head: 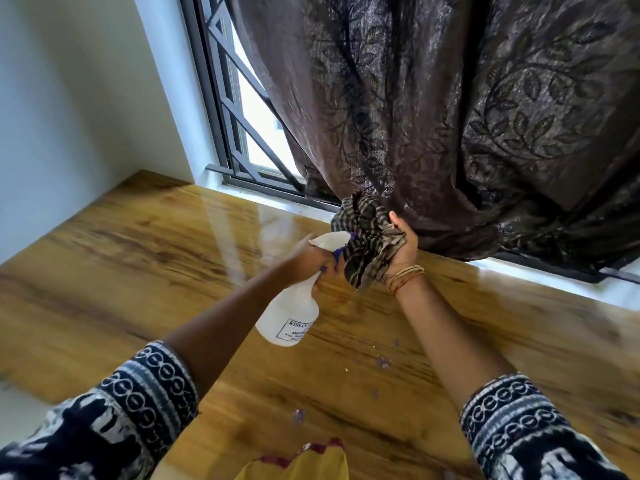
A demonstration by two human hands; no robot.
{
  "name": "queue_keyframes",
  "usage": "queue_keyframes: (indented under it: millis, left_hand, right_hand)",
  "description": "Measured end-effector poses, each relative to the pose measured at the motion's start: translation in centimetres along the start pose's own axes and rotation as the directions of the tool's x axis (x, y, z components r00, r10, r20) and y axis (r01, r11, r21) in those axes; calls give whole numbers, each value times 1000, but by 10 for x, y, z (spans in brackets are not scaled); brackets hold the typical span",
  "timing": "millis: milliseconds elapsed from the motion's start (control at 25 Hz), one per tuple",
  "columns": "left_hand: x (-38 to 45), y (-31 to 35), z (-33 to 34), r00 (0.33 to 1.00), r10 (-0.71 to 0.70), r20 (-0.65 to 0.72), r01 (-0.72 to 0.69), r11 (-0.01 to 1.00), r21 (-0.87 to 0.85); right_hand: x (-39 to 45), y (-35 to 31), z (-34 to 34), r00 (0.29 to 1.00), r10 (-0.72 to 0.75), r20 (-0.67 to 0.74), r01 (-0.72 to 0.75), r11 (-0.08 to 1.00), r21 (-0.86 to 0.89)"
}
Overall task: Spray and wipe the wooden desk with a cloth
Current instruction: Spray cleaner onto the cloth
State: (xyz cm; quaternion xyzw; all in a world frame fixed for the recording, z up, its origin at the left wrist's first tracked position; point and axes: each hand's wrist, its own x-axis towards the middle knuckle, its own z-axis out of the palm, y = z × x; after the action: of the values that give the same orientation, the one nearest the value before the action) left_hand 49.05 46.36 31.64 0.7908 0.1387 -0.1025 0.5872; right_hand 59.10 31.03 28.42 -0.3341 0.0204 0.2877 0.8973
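Observation:
A glossy wooden desk point(145, 258) fills the lower part of the head view. My left hand point(310, 259) grips the neck of a white spray bottle point(291, 315) above the desk, its nozzle pointing right at a bunched striped brown cloth point(367, 237). My right hand point(403, 249) holds that cloth from the right side, fingers curled round it, just past the nozzle. Both hands are raised above the desk near the middle of the frame. A few small spots point(382, 362) lie on the desk surface near me.
A dark patterned curtain point(450, 116) hangs behind the desk and drapes onto its far right edge. A barred window point(239, 126) and white sill sit behind. A white wall point(69, 116) bounds the left. Yellow fabric point(311, 462) shows at the bottom edge.

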Motion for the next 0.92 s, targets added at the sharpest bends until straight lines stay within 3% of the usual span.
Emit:
queue_keyframes:
  millis: [120, 360, 600, 800, 920]
  left_hand:
    - [5, 1, 3, 992, -8, -128, 18, 997, 79]
    - [10, 2, -2, 999, 45, 9, -46, 980, 193]
    - [5, 3, 0, 992, 59, -108, -42, 988, 152]
    - [4, 2, -3, 997, 82, 2, -81, 984, 160]
    - [0, -3, -3, 998, 58, -29, -54, 993, 103]
  right_hand:
    - [1, 0, -4, 999, 31, 19, -31, 999, -8]
    - [-1, -2, -4, 1000, 8, 18, -8, 1000, -13]
    - [-7, -6, 0, 1000, 13, 1, -13, 997, -77]
    - [-13, -6, 8, 999, -23, -26, 21, 998, -57]
    - [-13, -3, 9, 999, -19, -31, 17, 998, -62]
